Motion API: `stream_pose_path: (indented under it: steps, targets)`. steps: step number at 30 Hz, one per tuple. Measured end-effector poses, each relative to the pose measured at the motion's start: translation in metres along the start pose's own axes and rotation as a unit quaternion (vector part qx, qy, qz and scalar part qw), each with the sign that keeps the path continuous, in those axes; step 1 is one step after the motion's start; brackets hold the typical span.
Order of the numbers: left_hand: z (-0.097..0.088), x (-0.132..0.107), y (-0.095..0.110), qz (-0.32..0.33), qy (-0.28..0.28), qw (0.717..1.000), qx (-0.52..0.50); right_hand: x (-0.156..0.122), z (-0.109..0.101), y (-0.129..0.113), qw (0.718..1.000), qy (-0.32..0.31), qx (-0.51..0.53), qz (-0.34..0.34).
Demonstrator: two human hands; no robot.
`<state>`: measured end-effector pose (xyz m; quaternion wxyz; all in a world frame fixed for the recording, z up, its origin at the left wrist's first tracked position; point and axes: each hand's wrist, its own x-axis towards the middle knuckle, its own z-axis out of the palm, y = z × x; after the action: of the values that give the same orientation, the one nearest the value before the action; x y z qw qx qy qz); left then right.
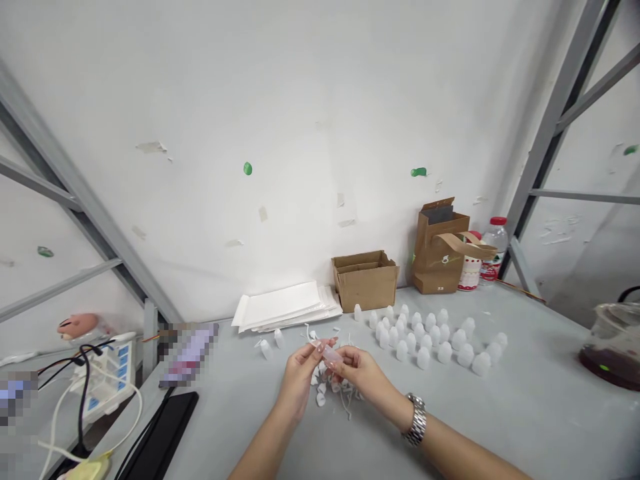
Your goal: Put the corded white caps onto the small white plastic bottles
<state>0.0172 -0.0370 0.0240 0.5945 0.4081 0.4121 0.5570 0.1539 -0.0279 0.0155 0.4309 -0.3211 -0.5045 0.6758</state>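
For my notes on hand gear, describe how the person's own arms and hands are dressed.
The left hand and right hand wear no gloves. Both forearms are without sleeves as far as they show. A silver-coloured, linked metal band circles the right wrist; nothing is visible on the left one.

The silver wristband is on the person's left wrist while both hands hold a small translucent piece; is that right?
Not quite: the head view shows the silver wristband on the right wrist. The left hand and right hand do both hold a small translucent piece.
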Motion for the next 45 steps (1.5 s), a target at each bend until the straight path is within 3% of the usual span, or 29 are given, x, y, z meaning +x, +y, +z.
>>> stream_pose_path:
  steps: [7, 15, 22, 25, 31, 37, 41, 45]
  targets:
    - [0.005, -0.001, 0.001, -0.06, -0.024, 0.996, -0.059, -0.002, 0.001, 0.009, 0.986, -0.094, 0.125, 0.053]
    - [0.009, -0.006, 0.004, -0.036, -0.037, 0.997, -0.057, -0.005, 0.006, 0.006, 0.992, -0.042, 0.114, 0.028]
    - [0.005, -0.008, 0.007, -0.058, -0.08, 0.99, -0.096, -0.003, 0.001, 0.01, 0.968, -0.127, 0.209, 0.047]
    - [0.003, -0.006, 0.007, -0.062, -0.072, 0.992, -0.084, -0.003, 0.001, 0.009, 0.972, -0.132, 0.187, 0.049]
    - [0.001, -0.003, 0.006, -0.058, -0.038, 0.996, -0.061, -0.002, 0.003, 0.003, 0.997, -0.054, 0.048, 0.01]
    - [0.003, -0.004, 0.001, -0.059, -0.065, 0.988, -0.124, -0.003, 0.004, 0.0, 0.998, 0.003, -0.048, -0.049]
    - [0.001, -0.004, -0.001, -0.067, -0.088, 0.984, -0.14, -0.002, 0.003, 0.001, 0.998, -0.033, -0.019, -0.041]
    - [0.001, -0.002, 0.0, -0.077, -0.068, 0.986, -0.13, -0.001, 0.002, 0.004, 0.994, -0.079, 0.072, -0.004]
